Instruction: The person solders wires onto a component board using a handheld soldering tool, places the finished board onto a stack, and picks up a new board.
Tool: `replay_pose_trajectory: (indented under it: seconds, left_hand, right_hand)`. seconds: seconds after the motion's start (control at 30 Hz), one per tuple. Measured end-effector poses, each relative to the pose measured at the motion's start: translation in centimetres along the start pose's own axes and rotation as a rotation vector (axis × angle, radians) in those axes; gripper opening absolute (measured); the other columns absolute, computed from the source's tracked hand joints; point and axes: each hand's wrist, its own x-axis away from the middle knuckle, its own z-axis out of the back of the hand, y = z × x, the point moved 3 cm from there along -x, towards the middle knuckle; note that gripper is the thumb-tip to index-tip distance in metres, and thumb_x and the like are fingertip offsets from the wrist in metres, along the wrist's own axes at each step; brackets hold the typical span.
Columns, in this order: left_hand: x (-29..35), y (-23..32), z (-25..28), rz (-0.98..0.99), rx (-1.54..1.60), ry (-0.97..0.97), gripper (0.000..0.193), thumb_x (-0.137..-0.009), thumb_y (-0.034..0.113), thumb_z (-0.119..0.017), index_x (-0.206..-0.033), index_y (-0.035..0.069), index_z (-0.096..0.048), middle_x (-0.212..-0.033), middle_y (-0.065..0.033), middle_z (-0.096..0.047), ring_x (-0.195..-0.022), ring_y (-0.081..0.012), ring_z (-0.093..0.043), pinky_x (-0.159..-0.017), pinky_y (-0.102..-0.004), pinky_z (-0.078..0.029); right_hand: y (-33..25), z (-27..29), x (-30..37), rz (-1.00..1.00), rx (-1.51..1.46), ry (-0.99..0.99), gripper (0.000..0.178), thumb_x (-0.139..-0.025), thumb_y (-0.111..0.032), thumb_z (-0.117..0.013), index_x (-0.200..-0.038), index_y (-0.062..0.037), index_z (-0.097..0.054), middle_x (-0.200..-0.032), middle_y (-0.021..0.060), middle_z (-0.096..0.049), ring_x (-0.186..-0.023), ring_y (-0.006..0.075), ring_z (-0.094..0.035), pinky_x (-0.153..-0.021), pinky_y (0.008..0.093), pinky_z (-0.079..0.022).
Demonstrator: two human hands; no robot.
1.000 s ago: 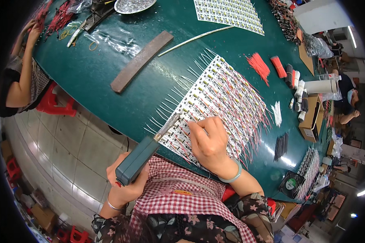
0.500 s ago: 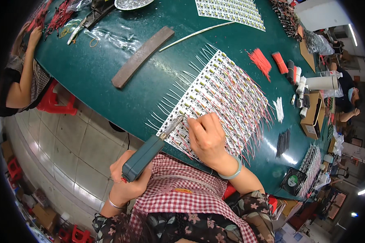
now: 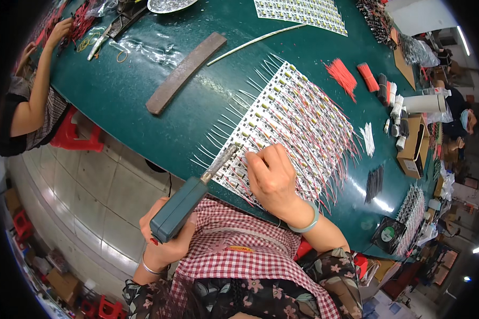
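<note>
My left hand (image 3: 167,234) is closed around a dark green soldering gun (image 3: 178,208). Its metal tip reaches over the near left part of a white circuit board panel (image 3: 221,178), close to the fingers of my right hand. Rows of small yellowish parts cover the panel. White wires (image 3: 216,139) stick out along its left edge, while red and white wires (image 3: 330,154) lie across it and hang past the right side. Just right of the gun tip, my right hand (image 3: 272,178) is pinched together low over the panel; what the fingertips hold is hidden.
A brown bar (image 3: 186,74) and a thin pale rod (image 3: 255,43) lie beyond the panel, with another panel (image 3: 303,16) at the back. Red wire bundles (image 3: 340,78), black wires (image 3: 374,184), a cardboard box (image 3: 412,149) and a small fan (image 3: 387,235) are at right. A co-worker's arm (image 3: 40,90) is far left.
The soldering gun and my left hand have shifted slightly left, and its tip sits a little farther up the panel. My right hand stays nearly still. The co-worker's hand has moved up and right.
</note>
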Motion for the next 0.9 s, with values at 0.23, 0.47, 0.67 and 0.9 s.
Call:
replay_pose_trajectory:
  seconds: [0.23, 0.47, 0.67, 0.9]
  left_hand:
    - [0.3, 0.8, 0.1, 0.019, -0.028, -0.028, 0.025, -0.073, -0.001, -0.076, -0.095, -0.007, -0.067, -0.086, -0.0130, -0.067, -0.067, -0.0209, -0.065, -0.063, -0.0285, -0.051]
    - [1.7, -1.1, -0.5, 0.012, -0.070, -0.042, 0.027, -0.074, 0.000, -0.078, -0.098, -0.006, -0.068, -0.089, -0.0131, -0.068, -0.074, -0.0198, -0.066, -0.067, -0.0287, -0.052]
    - [1.9, -1.4, -1.5, 0.422, 0.285, 0.182, 0.028, -0.085, -0.004, -0.070, -0.112, -0.005, -0.064, -0.077, -0.0030, -0.061, -0.056, -0.0077, -0.051, -0.051, -0.0234, -0.040]
    - [0.6, -0.5, -2.6, 0.309, 0.377, 0.182, 0.031, -0.089, -0.004, -0.064, -0.119, -0.008, -0.059, -0.093, -0.0129, -0.065, -0.057, -0.0109, -0.051, -0.051, -0.0250, -0.041]
  right_hand:
    - [0.1, -0.2, 0.2, 0.022, 0.002, 0.010, 0.021, -0.071, 0.003, -0.067, -0.092, 0.0012, -0.066, -0.078, 0.0079, -0.051, -0.073, 0.0238, -0.051, -0.058, 0.0341, -0.043]
    - [0.1, 1.5, 0.8, 0.014, 0.001, -0.033, 0.025, -0.072, 0.003, -0.066, -0.097, 0.0024, -0.065, -0.084, 0.0104, -0.054, -0.077, 0.0256, -0.054, -0.063, 0.0339, -0.047]
    - [3.1, 8.0, 4.1, -0.181, -0.053, 0.087, 0.023, -0.077, 0.004, -0.070, -0.098, -0.0026, -0.067, -0.088, 0.0117, -0.057, -0.085, 0.0293, -0.058, -0.066, 0.0376, -0.047]
    - [14.4, 17.0, 14.4, -0.633, 0.645, 0.369, 0.016, -0.079, 0.001, -0.070, -0.094, -0.0032, -0.068, -0.092, 0.0123, -0.061, -0.087, 0.0333, -0.058, -0.077, 0.0416, -0.048]
